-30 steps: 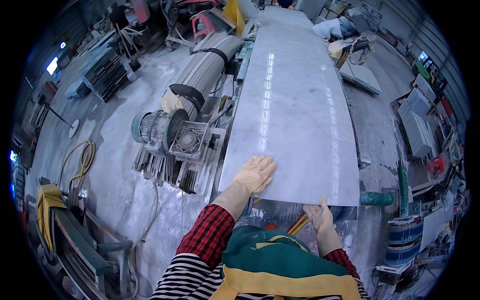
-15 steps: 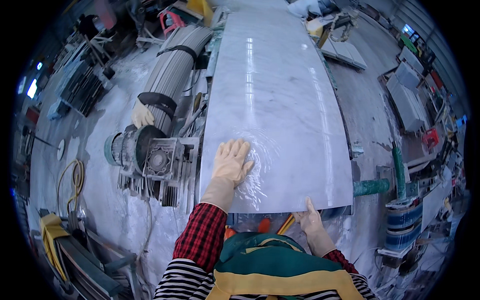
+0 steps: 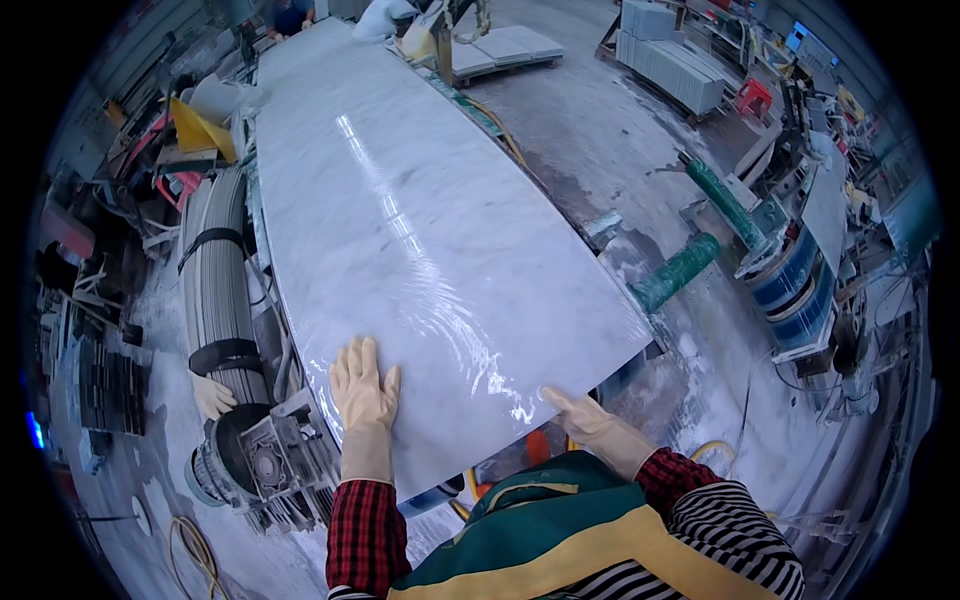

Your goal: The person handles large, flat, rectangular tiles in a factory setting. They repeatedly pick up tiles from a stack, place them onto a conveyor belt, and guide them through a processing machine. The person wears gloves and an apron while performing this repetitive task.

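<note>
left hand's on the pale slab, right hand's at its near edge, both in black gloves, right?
Not black: the head view shows cream gloves. The left hand rests on the pale slab, the right hand is at its near edge.

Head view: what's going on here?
A gloved person is handling a long, whitish slab whose shiny top looks wet. The left hand lies flat on it, close to its left edge; the right hand is at the near edge, thumb on top. A motor sits left of the slab, and another person is partly visible at its far end.
</note>
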Demonstrator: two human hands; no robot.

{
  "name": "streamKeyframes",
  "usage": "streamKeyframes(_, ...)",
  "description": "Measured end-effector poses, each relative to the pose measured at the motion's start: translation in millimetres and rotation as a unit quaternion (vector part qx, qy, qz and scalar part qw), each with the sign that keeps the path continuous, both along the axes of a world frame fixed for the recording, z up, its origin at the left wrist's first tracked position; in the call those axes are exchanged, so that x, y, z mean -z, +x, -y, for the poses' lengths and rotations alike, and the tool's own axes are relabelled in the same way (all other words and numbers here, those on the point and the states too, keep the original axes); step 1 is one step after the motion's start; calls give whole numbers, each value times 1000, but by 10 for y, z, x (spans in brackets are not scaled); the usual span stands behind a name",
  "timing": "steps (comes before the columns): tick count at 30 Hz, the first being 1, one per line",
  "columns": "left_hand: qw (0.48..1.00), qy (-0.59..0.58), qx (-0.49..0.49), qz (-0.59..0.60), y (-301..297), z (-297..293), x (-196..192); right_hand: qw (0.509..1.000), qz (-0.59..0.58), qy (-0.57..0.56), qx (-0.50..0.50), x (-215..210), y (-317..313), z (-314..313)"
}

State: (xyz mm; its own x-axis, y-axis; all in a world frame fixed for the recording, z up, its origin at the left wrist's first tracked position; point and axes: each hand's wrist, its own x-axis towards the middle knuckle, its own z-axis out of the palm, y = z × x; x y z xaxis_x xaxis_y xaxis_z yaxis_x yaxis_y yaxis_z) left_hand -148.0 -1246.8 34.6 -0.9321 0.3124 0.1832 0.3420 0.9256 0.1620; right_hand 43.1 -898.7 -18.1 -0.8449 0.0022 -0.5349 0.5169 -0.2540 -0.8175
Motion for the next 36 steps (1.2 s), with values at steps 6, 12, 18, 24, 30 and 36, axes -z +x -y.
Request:
streamKeyframes(6,1000,1,-3,-7,22,47,8,809,-372,432,-145,432,129,-116)
streamKeyframes(12,1000,-3,6,-16,30,62,28,850,-367,351,-143,324,133,-110)
streamKeyframes(18,1000,-5,-1,-18,57,33,-1,816,-417,384,-113,416,138,-104)
streamKeyframes(24,1000,4,0,-20,98,40,-8,967,-225,115,-30,382,176,5)
streamKeyframes(30,999,22,-2,-24,119,30,-16,889,-357,274,-84,348,210,-61)
streamKeyframes(36,1000,18,-9,-18,136,40,2,990,-119,62,37,-14,167,113)
